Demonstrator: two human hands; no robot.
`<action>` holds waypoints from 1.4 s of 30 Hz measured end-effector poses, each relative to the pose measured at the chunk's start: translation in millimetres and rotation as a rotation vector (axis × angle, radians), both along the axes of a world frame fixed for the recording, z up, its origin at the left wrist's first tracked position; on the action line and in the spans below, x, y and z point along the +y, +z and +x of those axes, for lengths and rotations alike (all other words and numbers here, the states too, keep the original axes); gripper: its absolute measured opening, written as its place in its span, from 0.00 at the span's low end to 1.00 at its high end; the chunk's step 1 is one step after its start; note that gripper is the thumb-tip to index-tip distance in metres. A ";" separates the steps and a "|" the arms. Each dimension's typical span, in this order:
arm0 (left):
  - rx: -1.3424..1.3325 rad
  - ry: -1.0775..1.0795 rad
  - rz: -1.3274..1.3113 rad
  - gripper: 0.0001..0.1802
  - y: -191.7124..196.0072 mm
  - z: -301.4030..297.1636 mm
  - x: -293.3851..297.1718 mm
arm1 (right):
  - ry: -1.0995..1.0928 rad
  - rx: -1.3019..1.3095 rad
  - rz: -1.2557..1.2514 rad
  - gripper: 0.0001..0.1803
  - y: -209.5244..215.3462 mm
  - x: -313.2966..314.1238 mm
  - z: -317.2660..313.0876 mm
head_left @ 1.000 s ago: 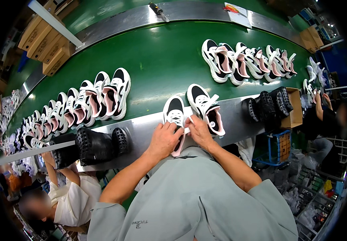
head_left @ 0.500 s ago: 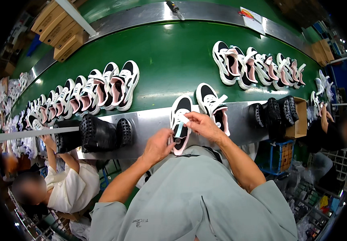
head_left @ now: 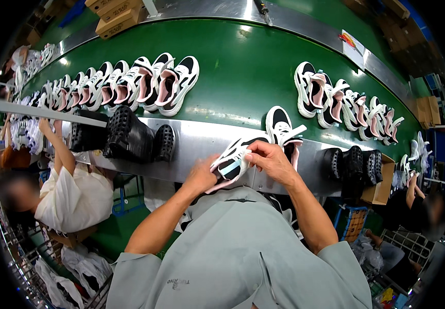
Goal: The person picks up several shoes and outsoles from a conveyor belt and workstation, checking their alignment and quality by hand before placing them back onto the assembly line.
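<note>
Left hand (head_left: 201,176) is gripping a black-and-white, pink-lined sneaker (head_left: 235,153); right hand (head_left: 270,160) is pinching its white flap (head_left: 242,160). Small dark lettering (head_left: 178,282) is showing on the grey-green shirt (head_left: 217,242).

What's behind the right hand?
Beyond the right hand is a second black-and-white shoe, its toe and laces showing above the hand and a pink edge to the right. The hand covers part of its rear half; the fingers also hide a bit of the held shoe.
</note>
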State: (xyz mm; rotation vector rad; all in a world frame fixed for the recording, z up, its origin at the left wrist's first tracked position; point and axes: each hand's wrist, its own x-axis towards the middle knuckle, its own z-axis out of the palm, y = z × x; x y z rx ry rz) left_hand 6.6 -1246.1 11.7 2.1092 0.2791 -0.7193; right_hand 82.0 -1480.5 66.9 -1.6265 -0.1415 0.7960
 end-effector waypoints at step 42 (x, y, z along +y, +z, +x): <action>-0.799 -0.195 0.372 0.22 54.5 17.1 -78.6 | -0.651 -0.298 -0.692 0.34 -62.3 -98.4 -36.3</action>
